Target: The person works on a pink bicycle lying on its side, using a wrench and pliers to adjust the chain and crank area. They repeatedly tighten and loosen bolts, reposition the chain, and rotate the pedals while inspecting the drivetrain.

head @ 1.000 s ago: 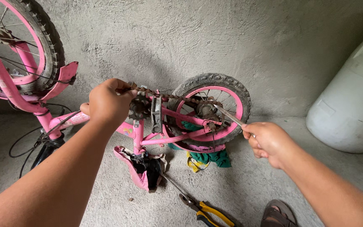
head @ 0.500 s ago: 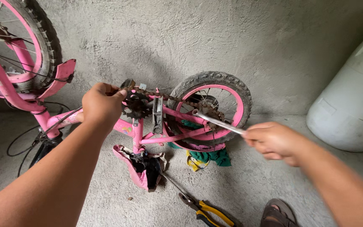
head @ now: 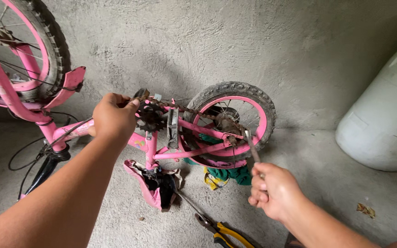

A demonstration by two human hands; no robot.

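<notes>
1. A small pink bicycle lies upside down on the concrete floor, its saddle pressed to the ground at about 6 o'clock from the frame.
2. The left hand is closed in a firm grip around the bicycle by the rusty chainring, which sits just at 3 o'clock from the knuckles.
3. The right hand is closed around the lower end of a slim metal wrench; the tool runs up towards 11 o'clock, and its head meets the axle area of the rear wheel.
4. The rear wheel, with a worn tyre and pink rim, stands at 3 o'clock from the chainring, close to the rough grey wall.
5. The front wheel rises at 10 o'clock from the left hand, with a pink mudguard beside it.
6. Yellow-handled pliers lie on the floor at 8 o'clock from the right hand, near it.
7. A green and yellow rag lies under the rear wheel.
8. A large white container stands at 2 o'clock from the right hand, well apart.
</notes>
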